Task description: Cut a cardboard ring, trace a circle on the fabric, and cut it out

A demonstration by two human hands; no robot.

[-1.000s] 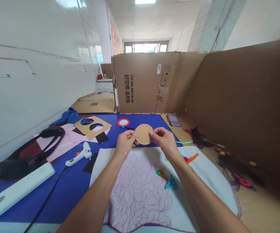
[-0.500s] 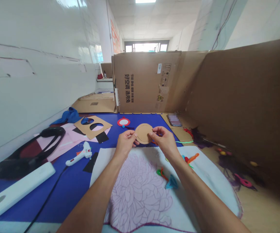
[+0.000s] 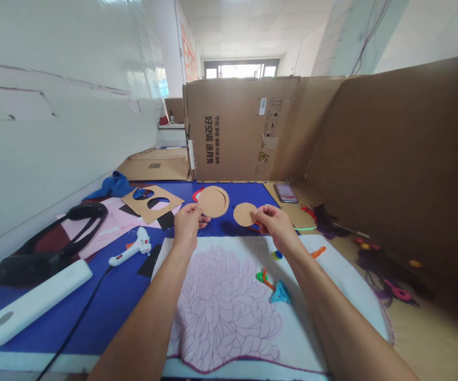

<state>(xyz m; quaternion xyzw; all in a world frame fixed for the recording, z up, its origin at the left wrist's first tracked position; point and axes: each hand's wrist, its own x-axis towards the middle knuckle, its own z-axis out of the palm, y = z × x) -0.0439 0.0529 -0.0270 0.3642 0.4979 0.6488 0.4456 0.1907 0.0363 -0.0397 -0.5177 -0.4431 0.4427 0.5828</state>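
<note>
Left hand: my left hand point(image 3: 187, 227) is closed, thumb and fingers pinching the lower edge of the round cardboard piece point(image 3: 213, 201).
Right hand: my right hand point(image 3: 274, 225) is closed, fingertips point(image 3: 259, 211) gripping the right edge of the small cardboard disc point(image 3: 245, 214).
Task items: both pieces are held in the air above the blue mat point(image 3: 121, 301), beyond the top edge of the cloth. The round piece has a raised ring-shaped border and is the larger. The disc is plain and flat.
Clearance: a narrow gap separates the two pieces. Neither touches the other.
Below the hands: the white cloth with a pink flower outline point(image 3: 221, 312) lies under my forearms, with a teal felt triangle point(image 3: 280, 293) on it.
Left of work area: a white glue gun point(image 3: 131, 250) lies on the mat near my left hand, just beside a black foam scrap point(image 3: 148, 267).
Far edge: a cardboard template with round cut-outs point(image 3: 136, 209) lies beyond, and a cardboard wall point(image 3: 240, 132) bounds the mat.
</note>
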